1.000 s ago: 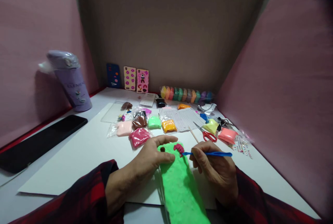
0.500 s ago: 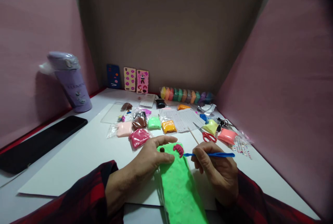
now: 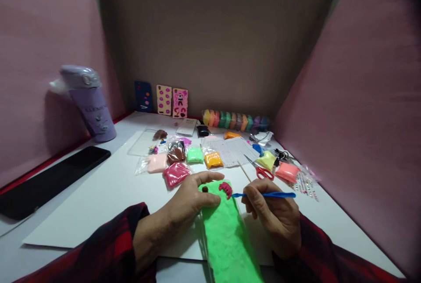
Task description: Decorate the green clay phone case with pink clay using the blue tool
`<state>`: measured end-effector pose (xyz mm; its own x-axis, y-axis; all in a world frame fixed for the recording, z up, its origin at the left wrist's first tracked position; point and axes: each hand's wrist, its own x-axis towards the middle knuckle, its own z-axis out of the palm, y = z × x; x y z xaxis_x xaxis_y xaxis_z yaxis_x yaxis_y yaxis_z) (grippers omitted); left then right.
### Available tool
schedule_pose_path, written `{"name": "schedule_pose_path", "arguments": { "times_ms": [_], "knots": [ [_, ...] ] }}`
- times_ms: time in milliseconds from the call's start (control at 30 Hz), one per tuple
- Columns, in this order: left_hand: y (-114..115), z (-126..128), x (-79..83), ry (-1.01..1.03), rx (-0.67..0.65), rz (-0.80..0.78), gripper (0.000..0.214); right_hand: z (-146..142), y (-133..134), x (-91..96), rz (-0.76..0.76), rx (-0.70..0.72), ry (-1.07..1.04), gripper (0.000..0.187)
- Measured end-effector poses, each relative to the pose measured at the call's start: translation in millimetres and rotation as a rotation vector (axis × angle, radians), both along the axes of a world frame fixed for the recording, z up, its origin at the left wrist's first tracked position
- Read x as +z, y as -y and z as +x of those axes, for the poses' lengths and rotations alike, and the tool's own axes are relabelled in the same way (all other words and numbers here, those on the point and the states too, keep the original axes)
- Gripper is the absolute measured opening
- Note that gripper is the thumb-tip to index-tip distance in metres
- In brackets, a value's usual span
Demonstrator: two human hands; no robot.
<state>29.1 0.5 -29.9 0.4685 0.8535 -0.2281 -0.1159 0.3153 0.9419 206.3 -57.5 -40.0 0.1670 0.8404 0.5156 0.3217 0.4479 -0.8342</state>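
Note:
A long slab covered in bright green clay (image 3: 226,239) lies in front of me on the white sheet (image 3: 108,195). Near its far end sit a small pink clay shape (image 3: 226,188) and a dark brown dot (image 3: 205,189). My left hand (image 3: 192,199) grips the slab's far left edge, fingers curled over it. My right hand (image 3: 271,215) pinches a blue modelling tool (image 3: 266,195), its tip touching the pink shape.
Bagged clay pieces in pink (image 3: 176,173), brown, green and orange (image 3: 213,159) lie beyond. Red scissors (image 3: 261,170), a wooden stick, a printed paper, a row of clay tubs (image 3: 235,120), decorated phone cases (image 3: 164,99), a purple bottle (image 3: 90,103) and a black phone (image 3: 49,180) surround them.
The blue tool and my right hand shifted very slightly; otherwise nothing has visibly changed.

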Motion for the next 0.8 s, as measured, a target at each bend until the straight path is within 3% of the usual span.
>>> {"name": "schedule_pose_path", "arguments": {
  "times_ms": [200,333,567,800],
  "knots": [
    [0,-1,2.1,0.043,-0.023,-0.036,0.059,2,1,-3.2,0.078,-0.043,-0.004,0.017],
    [-1,-1,-0.4,0.069,-0.021,-0.053,0.063,4,2,-2.1,0.093,0.035,0.015,0.011],
    [-2,0,-4.8,0.097,-0.005,-0.063,0.062,7,-2,0.6,0.064,0.078,-0.047,0.030],
    [-2,1,-8.7,0.144,-0.002,-0.067,0.068,3,0,3.3,-0.009,0.073,0.014,0.033]
  ]
}}
